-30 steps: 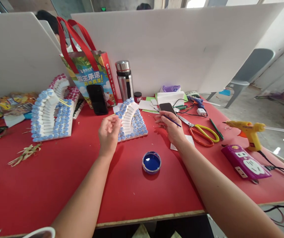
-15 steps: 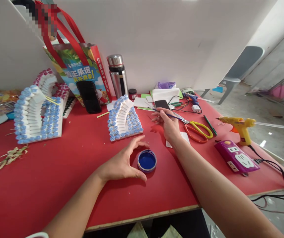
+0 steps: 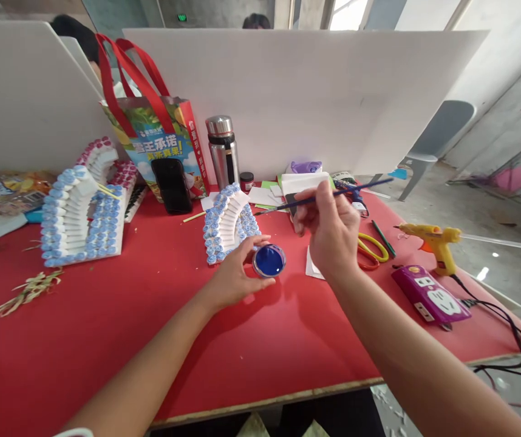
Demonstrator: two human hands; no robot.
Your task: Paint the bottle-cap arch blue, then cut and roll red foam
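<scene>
My left hand [image 3: 235,276] grips a small round pot of blue paint [image 3: 269,260] on the red table [image 3: 105,328], thumb and fingers round its rim. My right hand [image 3: 328,233] is raised above the table and pinches a thin blue paintbrush [image 3: 333,195], which lies nearly level with its tip pointing left. Just behind the pot stands a small curved model of white strips edged with blue-and-white beads [image 3: 228,221]. A larger model of the same kind [image 3: 81,215] stands at the left.
Behind are a red-handled bag [image 3: 160,139], a black phone [image 3: 172,185], a steel flask [image 3: 223,152] and white divider boards. To the right lie yellow-red scissors [image 3: 374,249], a yellow glue gun [image 3: 433,240], a purple power strip [image 3: 431,297] with cables. Dried stems [image 3: 28,291] lie at left.
My left hand left the small model, came down beside the paint pot and took hold of it, sliding it toward the model. My right hand rose off the table with the brush.
</scene>
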